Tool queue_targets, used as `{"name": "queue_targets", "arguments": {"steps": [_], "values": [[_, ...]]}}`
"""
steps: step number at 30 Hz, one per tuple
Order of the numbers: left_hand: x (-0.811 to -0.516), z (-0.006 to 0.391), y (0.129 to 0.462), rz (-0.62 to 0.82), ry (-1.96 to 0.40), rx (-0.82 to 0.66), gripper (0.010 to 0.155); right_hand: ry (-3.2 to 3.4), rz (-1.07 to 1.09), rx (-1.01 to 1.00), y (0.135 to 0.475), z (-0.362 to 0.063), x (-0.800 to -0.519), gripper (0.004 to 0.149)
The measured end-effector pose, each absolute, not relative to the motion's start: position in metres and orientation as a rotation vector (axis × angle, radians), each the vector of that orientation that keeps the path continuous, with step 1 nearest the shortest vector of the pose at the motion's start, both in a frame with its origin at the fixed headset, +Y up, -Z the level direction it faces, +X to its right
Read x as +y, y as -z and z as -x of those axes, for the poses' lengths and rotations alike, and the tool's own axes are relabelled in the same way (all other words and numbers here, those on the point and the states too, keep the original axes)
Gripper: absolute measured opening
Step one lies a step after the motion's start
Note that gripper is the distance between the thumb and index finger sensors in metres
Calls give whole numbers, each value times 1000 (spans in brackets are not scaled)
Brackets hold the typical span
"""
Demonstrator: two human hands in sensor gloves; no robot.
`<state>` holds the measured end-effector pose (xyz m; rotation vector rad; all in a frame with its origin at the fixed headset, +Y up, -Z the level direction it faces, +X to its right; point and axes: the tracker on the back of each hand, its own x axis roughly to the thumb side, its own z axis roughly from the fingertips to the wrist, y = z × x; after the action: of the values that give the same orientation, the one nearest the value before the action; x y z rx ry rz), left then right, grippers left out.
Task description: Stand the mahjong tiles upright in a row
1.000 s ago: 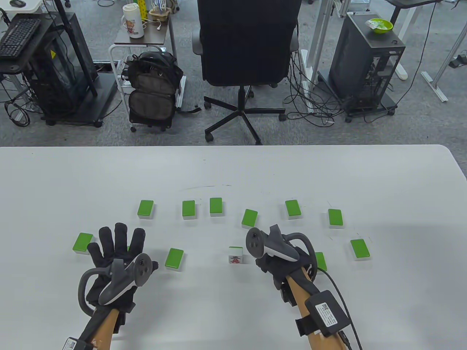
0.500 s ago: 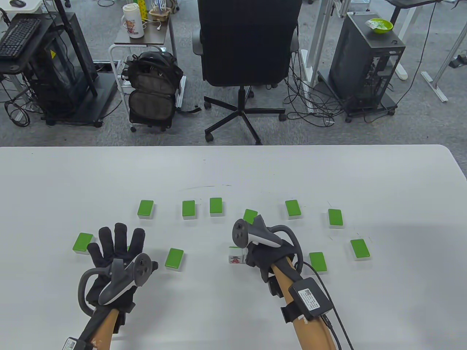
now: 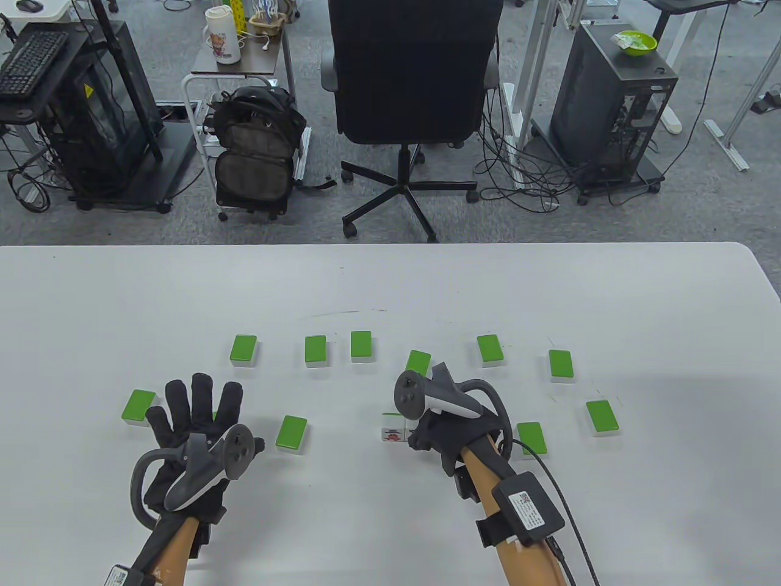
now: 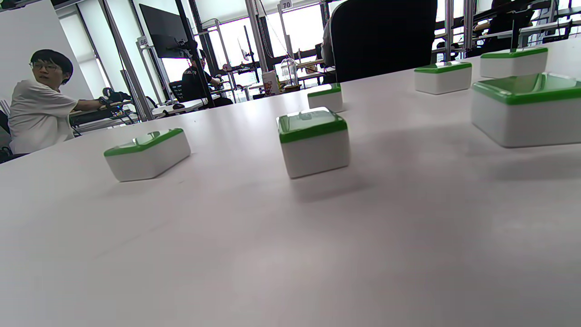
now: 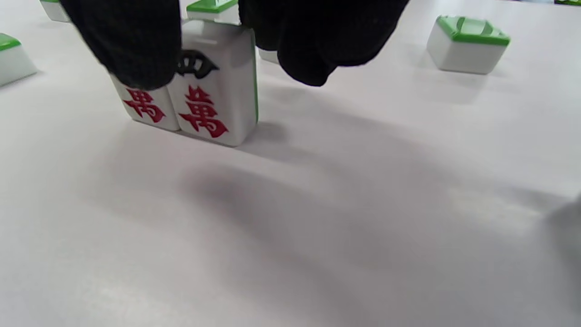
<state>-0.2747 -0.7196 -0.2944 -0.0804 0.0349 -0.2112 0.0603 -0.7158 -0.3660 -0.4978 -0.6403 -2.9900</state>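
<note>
In the table view, one upright tile (image 3: 393, 427) stood near the table's (image 3: 390, 281) six o'clock, the right hand (image 3: 439, 430) just at its three o'clock. The left hand (image 3: 195, 421) rested flat, fingers spread, holding nothing. Roughly ten green-backed tiles (image 3: 244, 350) lay face down, so most work remained.

The left wrist view showed only flat tiles.

The right wrist view alone revealed a second upright tile (image 5: 217, 91) touching the first, with gloved fingers (image 5: 131, 45) on both tiles' tops.
</note>
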Motion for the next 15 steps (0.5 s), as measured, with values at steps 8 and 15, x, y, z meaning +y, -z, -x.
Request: {"name": "queue_targets", "arguments": {"steps": [8, 15], "values": [[-720, 274, 294, 78, 215, 33, 93, 2883, 187, -333, 324, -136, -707, 88], [-720, 273, 294, 87, 215, 39, 93, 2776, -36, -549, 313, -180, -751, 75]]}}
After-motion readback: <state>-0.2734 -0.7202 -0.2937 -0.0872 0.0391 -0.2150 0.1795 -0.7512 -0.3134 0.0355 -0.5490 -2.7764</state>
